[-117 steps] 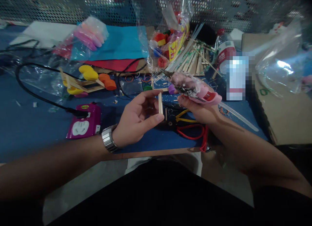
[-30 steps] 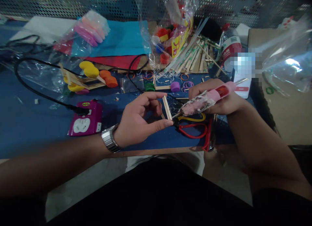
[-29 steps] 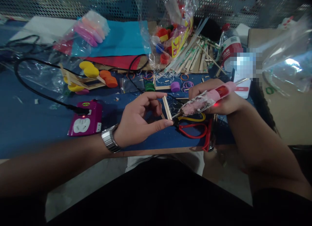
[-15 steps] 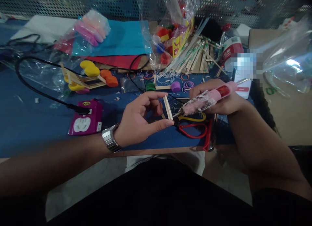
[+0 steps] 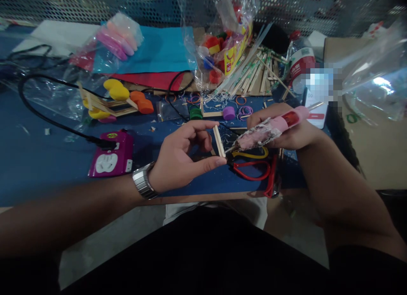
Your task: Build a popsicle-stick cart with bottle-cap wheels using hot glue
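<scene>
Between the thumb and forefinger of my left hand is a small wooden stick frame, held by its two ends. My right hand is wrapped round a pink glue gun, with a clear glue stick coming out of its back. The gun's metal nozzle is at the near end of the sticks, close to my left thumb; whether it touches cannot be made out. Under the gun lie scissors with red and yellow handles. My right fingers are partly hidden behind the gun.
A purple power socket with a black cable sits at left. Behind it is a stick model with yellow and orange caps. Farther back are a bag of caps, loose sticks, a bottle and a phone.
The glue gun's nozzle has shifted very slightly left along the stick ends. Both hands keep their hold.
</scene>
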Tool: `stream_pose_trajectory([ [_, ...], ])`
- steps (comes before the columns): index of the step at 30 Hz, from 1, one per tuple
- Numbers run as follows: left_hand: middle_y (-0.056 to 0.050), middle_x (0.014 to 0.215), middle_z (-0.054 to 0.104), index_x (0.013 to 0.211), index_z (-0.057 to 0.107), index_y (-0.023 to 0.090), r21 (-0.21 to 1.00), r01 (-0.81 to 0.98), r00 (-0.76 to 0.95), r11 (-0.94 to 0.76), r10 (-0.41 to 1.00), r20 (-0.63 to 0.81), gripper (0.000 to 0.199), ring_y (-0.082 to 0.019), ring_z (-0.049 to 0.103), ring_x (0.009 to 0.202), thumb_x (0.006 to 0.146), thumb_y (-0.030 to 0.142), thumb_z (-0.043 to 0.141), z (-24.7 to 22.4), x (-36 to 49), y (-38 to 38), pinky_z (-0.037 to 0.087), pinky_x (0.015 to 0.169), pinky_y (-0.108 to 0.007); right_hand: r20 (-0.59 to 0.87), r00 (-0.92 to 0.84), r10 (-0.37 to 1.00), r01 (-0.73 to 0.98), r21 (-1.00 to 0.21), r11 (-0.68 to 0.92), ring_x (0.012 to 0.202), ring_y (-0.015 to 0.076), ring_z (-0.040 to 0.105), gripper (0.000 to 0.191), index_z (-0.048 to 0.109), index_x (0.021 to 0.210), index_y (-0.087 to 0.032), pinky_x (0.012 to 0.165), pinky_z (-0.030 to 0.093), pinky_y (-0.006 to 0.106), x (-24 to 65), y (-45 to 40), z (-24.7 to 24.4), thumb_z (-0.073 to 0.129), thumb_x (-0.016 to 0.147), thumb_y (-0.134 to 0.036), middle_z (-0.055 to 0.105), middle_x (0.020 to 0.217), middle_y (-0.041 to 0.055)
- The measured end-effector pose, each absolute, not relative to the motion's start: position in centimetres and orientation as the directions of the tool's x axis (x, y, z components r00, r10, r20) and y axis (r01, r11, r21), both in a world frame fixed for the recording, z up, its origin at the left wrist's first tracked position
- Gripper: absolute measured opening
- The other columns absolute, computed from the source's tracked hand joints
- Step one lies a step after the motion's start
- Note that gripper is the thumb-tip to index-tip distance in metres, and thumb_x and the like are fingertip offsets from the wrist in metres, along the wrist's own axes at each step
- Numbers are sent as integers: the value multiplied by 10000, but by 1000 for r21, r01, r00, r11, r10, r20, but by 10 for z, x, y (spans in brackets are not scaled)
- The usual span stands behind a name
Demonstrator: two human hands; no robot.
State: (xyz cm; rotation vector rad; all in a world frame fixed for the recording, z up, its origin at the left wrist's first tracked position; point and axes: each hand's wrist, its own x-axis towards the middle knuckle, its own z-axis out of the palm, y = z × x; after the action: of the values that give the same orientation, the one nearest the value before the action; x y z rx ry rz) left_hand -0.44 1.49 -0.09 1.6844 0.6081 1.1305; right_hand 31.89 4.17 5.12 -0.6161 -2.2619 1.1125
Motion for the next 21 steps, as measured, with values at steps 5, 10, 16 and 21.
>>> stream_pose_trajectory([
  [5,6,880,709,1411,795,224,916,-106,447,-386,805,391,710,-159,699,803,788,338,1117,-1,-5,14,631,776,-306,258,-752,606,178,-807,563,731,127,588,523,741,1012,-145,735,509,288,319,41,52,771,1096,-661,707,873,26],
  [10,9,885,706,1419,791,228,909,-113,448,-401,796,407,688,-152,699,805,809,292,1100,0,-5,14,624,777,-301,246,-760,602,176,-813,554,720,113,578,508,725,1014,-146,703,497,271,318,42,52,767,1105,-645,695,874,12],
  [16,6,897,705,1425,794,238,916,-115,446,-384,804,393,703,-160,698,816,796,294,1104,0,-5,13,638,787,-312,270,-740,617,182,-801,570,692,106,576,515,730,997,-149,700,504,266,318,42,51,792,1086,-652,695,841,-3],
  [21,6,891,704,1425,790,240,907,-119,446,-404,794,412,679,-159,699,811,819,301,1088,-1,-4,13,641,775,-304,256,-748,612,170,-818,550,698,119,591,502,754,1013,-149,692,502,278,318,42,51,796,1085,-644,717,852,13],
])
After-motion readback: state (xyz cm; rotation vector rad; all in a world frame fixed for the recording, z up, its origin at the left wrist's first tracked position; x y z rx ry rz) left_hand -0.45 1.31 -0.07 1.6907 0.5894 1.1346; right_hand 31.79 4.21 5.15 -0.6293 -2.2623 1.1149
